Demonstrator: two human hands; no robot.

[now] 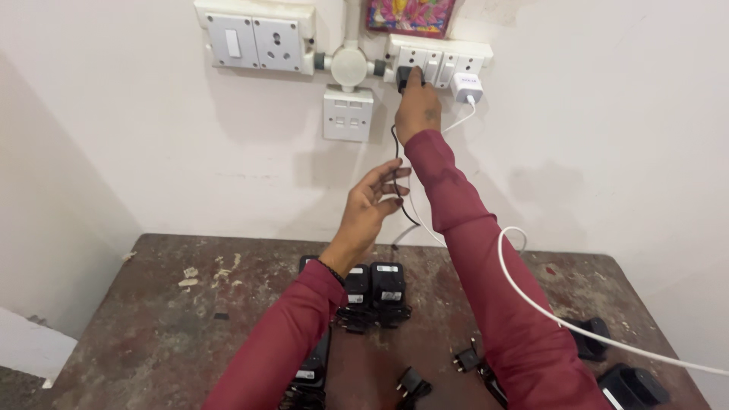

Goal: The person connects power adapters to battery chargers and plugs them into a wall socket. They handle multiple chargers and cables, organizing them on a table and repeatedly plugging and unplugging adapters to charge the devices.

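Colours at the wall and the worn table

White switch plates (254, 36) on an off-white wall (152, 144); white charger (466, 86) with white cable (531, 300); black plug (405, 76) with thin black cord (396, 152); maroon sleeves (471, 220); black wristband (332, 271); dark brown table (175, 319), mottled with pale chipped patches; black adapters (372, 285) with small white labels; pink, multicoloured picture (410, 15) above.

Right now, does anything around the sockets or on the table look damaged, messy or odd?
The table top is stained, with pale flakes near its left edge. Black adapters lie scattered. A white cable drapes over the right sleeve. Nothing looks broken.
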